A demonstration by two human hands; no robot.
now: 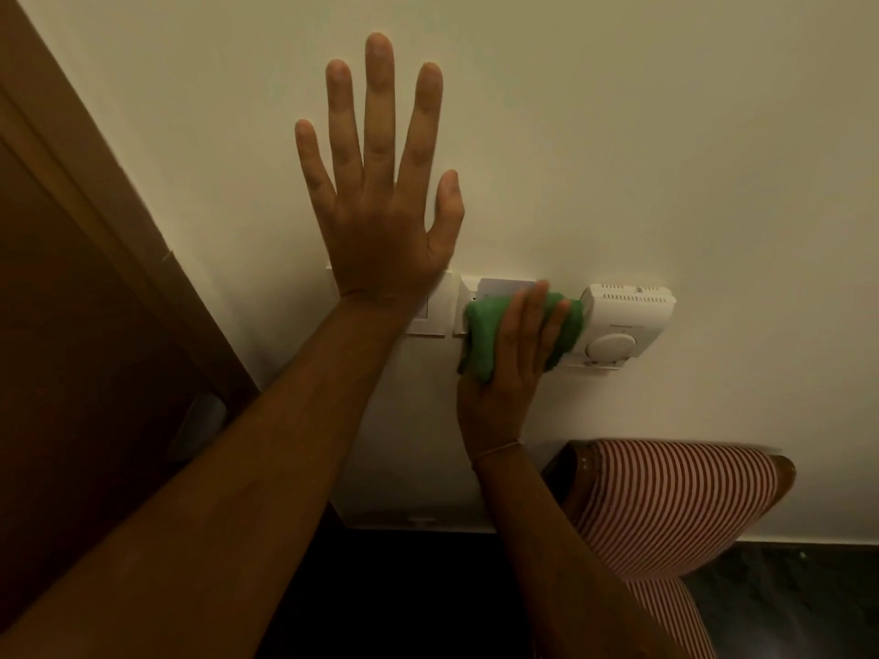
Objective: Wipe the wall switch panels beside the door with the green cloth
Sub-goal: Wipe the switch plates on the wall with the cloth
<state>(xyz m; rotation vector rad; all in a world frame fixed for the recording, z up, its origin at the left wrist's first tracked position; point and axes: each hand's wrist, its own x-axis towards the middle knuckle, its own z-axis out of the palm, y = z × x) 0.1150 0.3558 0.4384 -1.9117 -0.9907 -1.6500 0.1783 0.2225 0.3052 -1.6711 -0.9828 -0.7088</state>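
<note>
My left hand (380,197) lies flat on the cream wall with fingers spread, its wrist covering part of the left white switch panel (435,316). My right hand (513,354) grips the bunched green cloth (485,340) and presses it against the middle switch panel (494,290), most of which is hidden by the cloth and fingers. The cloth's right end touches the white thermostat (623,325), which has a round dial and vent slots.
A brown wooden door and frame (95,287) run along the left. A red-and-white striped chair back (675,501) stands below the thermostat, close to my right forearm. A white box or ledge (409,468) sits on the wall below the switches. The floor is dark.
</note>
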